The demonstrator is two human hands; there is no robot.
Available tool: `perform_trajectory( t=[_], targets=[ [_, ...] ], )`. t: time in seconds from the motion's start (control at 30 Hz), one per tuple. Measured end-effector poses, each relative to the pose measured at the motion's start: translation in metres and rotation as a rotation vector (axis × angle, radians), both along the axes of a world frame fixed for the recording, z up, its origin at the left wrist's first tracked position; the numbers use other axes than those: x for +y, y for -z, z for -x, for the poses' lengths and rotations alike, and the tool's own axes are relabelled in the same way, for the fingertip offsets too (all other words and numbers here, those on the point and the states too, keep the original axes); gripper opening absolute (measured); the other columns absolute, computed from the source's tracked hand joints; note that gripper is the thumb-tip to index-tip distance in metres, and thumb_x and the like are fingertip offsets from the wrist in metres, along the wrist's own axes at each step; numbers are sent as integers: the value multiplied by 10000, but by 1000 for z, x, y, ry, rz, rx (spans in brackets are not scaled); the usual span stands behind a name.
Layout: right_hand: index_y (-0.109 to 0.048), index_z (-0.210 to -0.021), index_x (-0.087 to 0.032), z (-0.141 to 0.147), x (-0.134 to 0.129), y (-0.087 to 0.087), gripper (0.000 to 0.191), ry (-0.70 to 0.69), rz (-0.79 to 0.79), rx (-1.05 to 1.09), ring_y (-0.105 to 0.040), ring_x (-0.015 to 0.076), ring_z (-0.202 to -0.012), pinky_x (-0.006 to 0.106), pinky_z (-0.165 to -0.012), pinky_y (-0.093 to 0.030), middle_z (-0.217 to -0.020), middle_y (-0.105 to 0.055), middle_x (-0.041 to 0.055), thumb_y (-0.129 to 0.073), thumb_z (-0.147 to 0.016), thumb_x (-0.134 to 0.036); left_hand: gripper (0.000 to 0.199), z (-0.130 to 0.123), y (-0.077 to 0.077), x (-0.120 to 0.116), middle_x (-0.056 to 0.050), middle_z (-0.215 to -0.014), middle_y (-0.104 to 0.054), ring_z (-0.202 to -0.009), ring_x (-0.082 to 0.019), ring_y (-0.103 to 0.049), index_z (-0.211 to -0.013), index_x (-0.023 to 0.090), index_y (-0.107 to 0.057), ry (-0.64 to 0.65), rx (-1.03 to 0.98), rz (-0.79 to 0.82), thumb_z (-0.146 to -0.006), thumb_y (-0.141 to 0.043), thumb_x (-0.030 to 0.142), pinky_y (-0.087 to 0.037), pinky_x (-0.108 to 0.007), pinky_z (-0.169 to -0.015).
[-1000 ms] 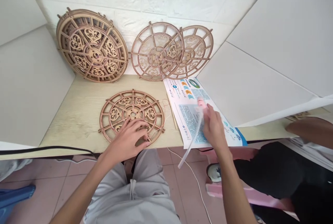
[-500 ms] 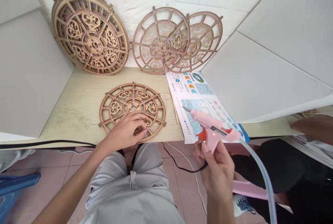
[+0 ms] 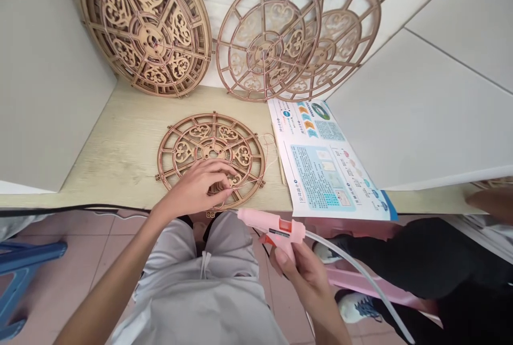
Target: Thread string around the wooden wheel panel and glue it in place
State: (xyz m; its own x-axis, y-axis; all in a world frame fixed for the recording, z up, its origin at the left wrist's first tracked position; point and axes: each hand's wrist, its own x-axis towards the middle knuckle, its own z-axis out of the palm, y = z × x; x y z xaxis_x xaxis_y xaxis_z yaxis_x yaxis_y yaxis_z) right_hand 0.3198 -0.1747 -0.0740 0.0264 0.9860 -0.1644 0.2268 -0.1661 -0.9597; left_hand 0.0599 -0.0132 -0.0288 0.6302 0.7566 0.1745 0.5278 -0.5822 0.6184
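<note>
A round wooden lattice disc (image 3: 200, 131) lies flat near the table's front edge. My left hand (image 3: 200, 186) rests over its lower part, thumb and fingers curled toward each other around a thin pale thread (image 3: 244, 185). The thread trails right, off the disc, onto the table. My right hand (image 3: 300, 267) is wrapped round the handle of a pink glue gun (image 3: 264, 221), just below the table edge. The gun's tip points left, close to the disc's lower rim and my left thumb. A long clear glue stick (image 3: 360, 275) runs out of its back.
A stack of similar discs (image 3: 148, 35) leans on the wall at the left, two more (image 3: 264, 51) at the middle. A printed sheet (image 3: 328, 174) lies right. Grey panels (image 3: 433, 110) flank the table. Another person's legs (image 3: 417, 259) are at the right, a blue stool (image 3: 28, 270) at the left.
My right hand has brought the glue gun left and down, off the printed sheet, to the disc's lower edge. My left hand stays at the disc. The view has shifted and come nearer.
</note>
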Motion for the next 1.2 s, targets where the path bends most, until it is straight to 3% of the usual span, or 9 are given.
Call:
perform_trajectory(
  t=[0.27,0.5,0.7,0.9,1.2],
  targets=[
    [-690,-1169,-188,13,7,-2,440,14,-7,-62,-588,184,-721,262,-655,-515,-776,-640,41,-591,-949,-556,211,0,1,0,28,-1333,-651,-1369,-228,-484,-850,230,-650,-1,22,14,-985,-576,374,-309,-468,-1150],
    [-680,-1189,-194,28,7,-17,417,84,13,-14,-661,184,-886,240,-830,-541,-977,-720,52,-602,-955,-530,213,0,0,0,29,-1340,-647,-1352,-233,-495,-858,231,-659,5,21,23,-989,-566,371,-319,-471,-1157],
    [-680,-1207,-196,30,4,-16,379,101,8,-3,-694,183,-988,222,-892,-549,-1110,-744,64,-613,-965,-479,205,1,1,0,38,-1350,-645,-1354,-234,-499,-851,229,-645,7,11,36,-986,-562,359,-305,-486,-1163],
    [-681,-1198,-172,11,6,-7,328,-10,-87,-63,-716,213,-1031,241,-896,-582,-1161,-744,94,-645,-952,-387,235,1,2,1,41,-1349,-647,-1362,-235,-493,-850,229,-640,13,7,45,-993,-554,394,-293,-483,-1171],
    [-702,-1200,-168,11,8,-13,364,66,-55,-32,-718,222,-973,263,-862,-593,-1098,-749,103,-645,-952,-427,218,1,1,0,1,-1348,-648,-1353,-253,-504,-863,223,-649,10,26,19,-985,-557,379,-309,-498,-1179]
  ],
)
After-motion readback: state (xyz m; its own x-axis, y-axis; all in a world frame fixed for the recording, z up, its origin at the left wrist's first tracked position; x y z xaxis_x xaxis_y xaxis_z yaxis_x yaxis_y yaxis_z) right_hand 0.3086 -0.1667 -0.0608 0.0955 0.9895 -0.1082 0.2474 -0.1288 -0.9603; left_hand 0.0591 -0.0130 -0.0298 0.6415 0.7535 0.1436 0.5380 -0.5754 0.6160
